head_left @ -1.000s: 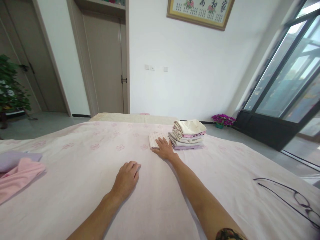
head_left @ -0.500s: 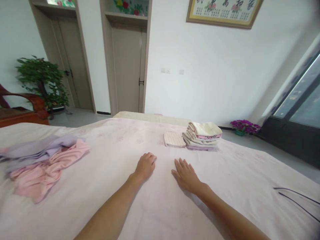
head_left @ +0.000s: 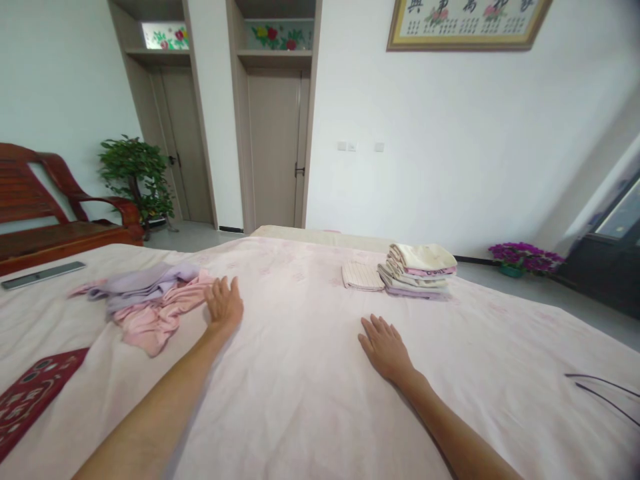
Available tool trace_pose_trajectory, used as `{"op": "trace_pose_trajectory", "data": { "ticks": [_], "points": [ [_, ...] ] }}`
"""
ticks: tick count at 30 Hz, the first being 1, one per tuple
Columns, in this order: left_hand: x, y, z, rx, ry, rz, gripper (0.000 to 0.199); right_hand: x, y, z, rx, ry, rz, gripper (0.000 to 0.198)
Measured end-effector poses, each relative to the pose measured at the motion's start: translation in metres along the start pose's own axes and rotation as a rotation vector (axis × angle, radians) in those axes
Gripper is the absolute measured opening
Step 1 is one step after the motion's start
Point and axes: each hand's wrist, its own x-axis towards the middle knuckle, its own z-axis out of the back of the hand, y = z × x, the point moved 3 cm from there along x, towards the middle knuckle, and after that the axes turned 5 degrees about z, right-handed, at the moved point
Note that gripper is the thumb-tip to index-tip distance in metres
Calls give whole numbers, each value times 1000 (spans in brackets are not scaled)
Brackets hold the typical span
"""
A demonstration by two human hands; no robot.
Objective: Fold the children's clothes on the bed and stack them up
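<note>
My left hand (head_left: pixel 225 305) is at the right edge of a crumpled pink garment (head_left: pixel 153 320), its fingers spread; whether it touches the cloth I cannot tell. Behind that garment, partly overlapping it, is a rumpled lavender garment (head_left: pixel 143 283). My right hand (head_left: pixel 384 343) rests palm down on the pale pink bedspread (head_left: pixel 300 387), fingers apart and holding nothing. Beyond it stands a pile of folded clothes (head_left: pixel 420 270), with a cream piece on top. A folded striped cloth (head_left: pixel 362 276) lies flat against the pile's left side.
At left on the bedspread are a phone (head_left: pixel 44 274) and a dark red patterned item (head_left: pixel 37 393). Thin dark cords (head_left: pixel 600 387) lie at right. A wooden bench (head_left: pixel 65 200), a leafy plant (head_left: pixel 135 177) and purple flowers (head_left: pixel 525 257) stand beyond.
My left hand has moved left to the pink garment, and its fingers have spread. My right hand stays flat on the bedspread. The view has turned left, bringing the phone and red item into sight.
</note>
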Motion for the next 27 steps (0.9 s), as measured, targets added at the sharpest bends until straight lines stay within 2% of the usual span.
{"op": "trace_pose_trajectory", "data": {
  "ticks": [2,6,9,13,15,17,20,21,23,24,25,27],
  "points": [
    [11,39,11,115,-77,92,49,0,0,0,2,-7,-4,55],
    [22,97,19,195,26,298,40,0,0,0,-4,-24,-7,54],
    [23,115,24,182,94,358,33,1,-1,0,-5,-34,-2,54],
    [30,113,35,113,100,390,29,1,-1,-1,-3,-42,4,52],
    [38,98,43,63,61,375,32,1,-1,-2,2,-41,5,52],
    [43,71,52,8,15,313,31,1,-1,-2,17,-47,2,52],
    [34,7,65,-124,-20,180,28,1,-3,-3,76,-68,2,51],
    [25,-18,68,-310,-2,113,29,1,-5,-3,112,-77,3,51],
    [-1,-67,71,-693,106,-27,33,0,-12,-3,225,-102,8,50],
    [-16,-89,69,-809,212,-114,36,0,-16,-3,307,-124,1,50],
    [-31,-107,66,-875,308,-204,39,0,-21,-3,402,-155,-19,51],
    [-57,-128,57,-854,373,-334,41,0,-33,-2,608,-233,-100,53]
  ]
}}
